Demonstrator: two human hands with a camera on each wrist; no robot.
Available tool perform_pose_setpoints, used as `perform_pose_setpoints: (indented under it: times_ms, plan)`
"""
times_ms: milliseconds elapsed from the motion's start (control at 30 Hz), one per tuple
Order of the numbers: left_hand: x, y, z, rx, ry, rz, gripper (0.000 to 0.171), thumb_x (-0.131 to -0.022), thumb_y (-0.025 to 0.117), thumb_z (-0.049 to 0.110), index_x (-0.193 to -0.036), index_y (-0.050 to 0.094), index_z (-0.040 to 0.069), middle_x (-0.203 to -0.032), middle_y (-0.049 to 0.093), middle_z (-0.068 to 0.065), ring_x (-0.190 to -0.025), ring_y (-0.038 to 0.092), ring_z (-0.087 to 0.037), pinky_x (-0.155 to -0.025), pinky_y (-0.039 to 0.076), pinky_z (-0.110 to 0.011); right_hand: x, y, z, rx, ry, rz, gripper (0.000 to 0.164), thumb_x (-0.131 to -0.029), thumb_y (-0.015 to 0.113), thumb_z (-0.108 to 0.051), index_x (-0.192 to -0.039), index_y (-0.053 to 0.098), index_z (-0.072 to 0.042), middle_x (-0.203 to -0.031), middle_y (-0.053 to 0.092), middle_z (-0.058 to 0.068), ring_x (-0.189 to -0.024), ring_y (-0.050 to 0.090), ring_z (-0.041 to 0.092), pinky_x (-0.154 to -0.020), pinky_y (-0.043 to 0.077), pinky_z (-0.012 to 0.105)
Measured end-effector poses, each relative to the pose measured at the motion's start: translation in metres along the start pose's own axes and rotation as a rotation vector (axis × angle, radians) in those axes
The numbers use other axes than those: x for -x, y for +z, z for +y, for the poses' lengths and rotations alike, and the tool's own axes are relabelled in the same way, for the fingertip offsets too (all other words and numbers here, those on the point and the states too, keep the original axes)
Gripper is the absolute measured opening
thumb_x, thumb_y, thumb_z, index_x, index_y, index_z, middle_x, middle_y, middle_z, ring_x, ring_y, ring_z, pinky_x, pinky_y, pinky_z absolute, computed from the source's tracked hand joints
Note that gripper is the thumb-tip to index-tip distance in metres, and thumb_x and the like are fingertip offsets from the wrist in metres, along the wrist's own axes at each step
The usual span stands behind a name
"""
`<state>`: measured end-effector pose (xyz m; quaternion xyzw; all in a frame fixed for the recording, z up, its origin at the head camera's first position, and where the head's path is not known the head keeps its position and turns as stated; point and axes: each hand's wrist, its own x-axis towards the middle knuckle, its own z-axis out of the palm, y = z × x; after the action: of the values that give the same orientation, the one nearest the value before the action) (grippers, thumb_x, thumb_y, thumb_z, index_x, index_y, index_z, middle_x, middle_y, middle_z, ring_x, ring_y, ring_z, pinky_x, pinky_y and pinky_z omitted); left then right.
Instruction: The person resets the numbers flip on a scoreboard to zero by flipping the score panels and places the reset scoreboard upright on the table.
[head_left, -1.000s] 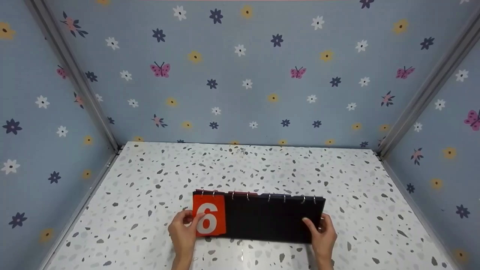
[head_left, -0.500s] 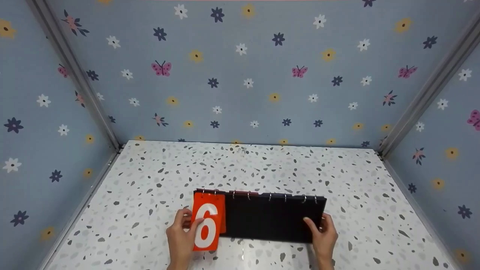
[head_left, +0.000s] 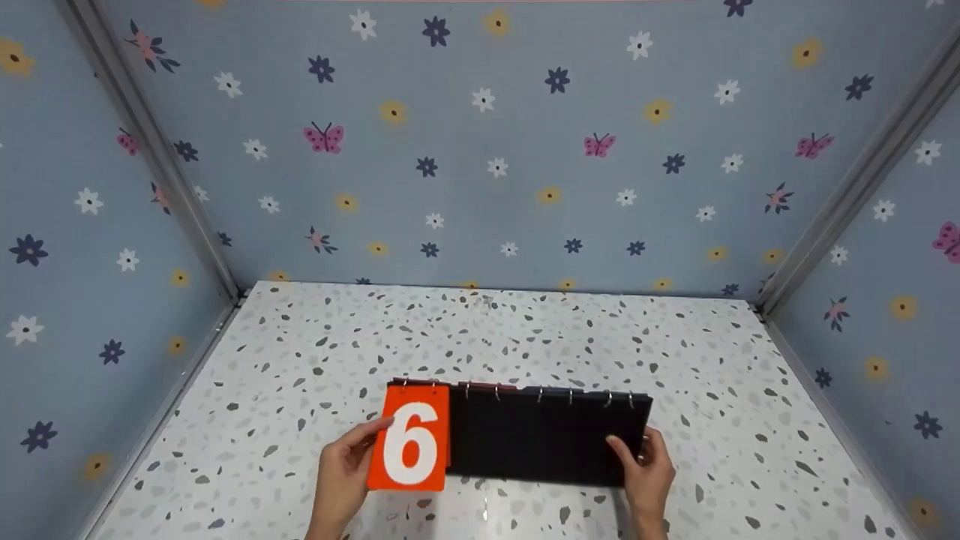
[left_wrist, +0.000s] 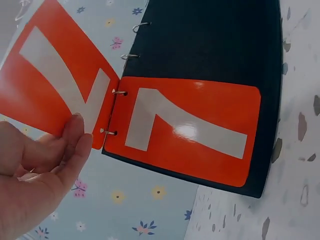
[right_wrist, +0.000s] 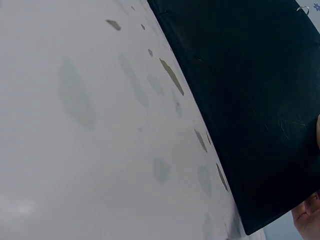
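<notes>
A black flip scoreboard (head_left: 540, 435) with metal rings along its top edge is held over the table. My left hand (head_left: 341, 469) pinches the left edge of a red number card (head_left: 442, 420), which shows a white 6 and is swung out from the board. In the left wrist view, fingers (left_wrist: 75, 127) touch this card's underside, marked with a white 7; another red card (left_wrist: 220, 110) with a 7 lies flat against the board. Gripping the scoreboard's right end is my right hand (head_left: 649, 472), thumb on the front. Its fingers are partly hidden behind the board.
The speckled white tabletop (head_left: 480, 337) extends around the board. Blue walls (head_left: 480, 150) with flower and butterfly prints close off the back and both sides, with grey metal posts (head_left: 150, 150) at the corners.
The red 6 card first lay against the board, then swung outward. My left hand has moved slightly left and now holds the card at its edge. My right hand has stayed put.
</notes>
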<state>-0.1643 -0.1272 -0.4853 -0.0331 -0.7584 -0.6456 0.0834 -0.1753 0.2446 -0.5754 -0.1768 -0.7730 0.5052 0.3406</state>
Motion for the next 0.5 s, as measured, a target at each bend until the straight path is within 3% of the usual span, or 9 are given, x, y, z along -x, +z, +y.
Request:
perform_pose_setpoints:
  times_ms: [133, 300, 400, 500]
  plan:
    - [-0.004, -0.002, 0.001, -0.042, 0.093, 0.087, 0.033, -0.074, 0.065, -0.012, -0.105, 0.064, -0.004, -0.102, 0.063, -0.014, -0.093, 0.058, -0.016, -0.082, 0.045, -0.018, 0.000, 0.000, 0.001, 0.000, -0.004, -0.001, 0.031, -0.068, 0.079, -0.011, -0.092, 0.060, -0.004, -0.075, 0.064, 0.010, -0.061, 0.056, 0.006, -0.055, 0.043, 0.012]
    - [-0.015, 0.000, 0.007, -0.148, 0.254, 0.196, 0.034, -0.066, 0.065, -0.022, -0.091, 0.070, 0.001, -0.091, 0.062, -0.010, -0.087, 0.057, -0.019, -0.077, 0.046, -0.014, 0.000, -0.001, -0.001, -0.005, -0.010, -0.003, 0.031, -0.068, 0.079, -0.011, -0.092, 0.060, -0.004, -0.075, 0.064, 0.010, -0.061, 0.056, 0.005, -0.055, 0.043, 0.012]
    - [-0.025, 0.000, 0.012, -0.196, 0.351, 0.234, 0.034, -0.064, 0.064, -0.025, -0.086, 0.071, 0.001, -0.090, 0.060, -0.011, -0.086, 0.056, -0.023, -0.076, 0.044, -0.011, 0.000, -0.001, 0.001, -0.006, -0.004, -0.005, 0.031, -0.068, 0.079, -0.011, -0.092, 0.060, -0.003, -0.076, 0.064, 0.012, -0.062, 0.057, 0.008, -0.055, 0.043, 0.014]
    - [-0.037, 0.001, 0.017, -0.194, 0.435, 0.254, 0.030, -0.067, 0.065, -0.023, -0.084, 0.071, 0.001, -0.090, 0.062, -0.011, -0.084, 0.058, -0.023, -0.075, 0.043, -0.010, -0.003, 0.003, 0.019, 0.005, -0.043, 0.019, 0.031, -0.069, 0.079, -0.018, -0.091, 0.060, -0.009, -0.074, 0.064, 0.006, -0.062, 0.058, 0.009, -0.053, 0.044, 0.015]
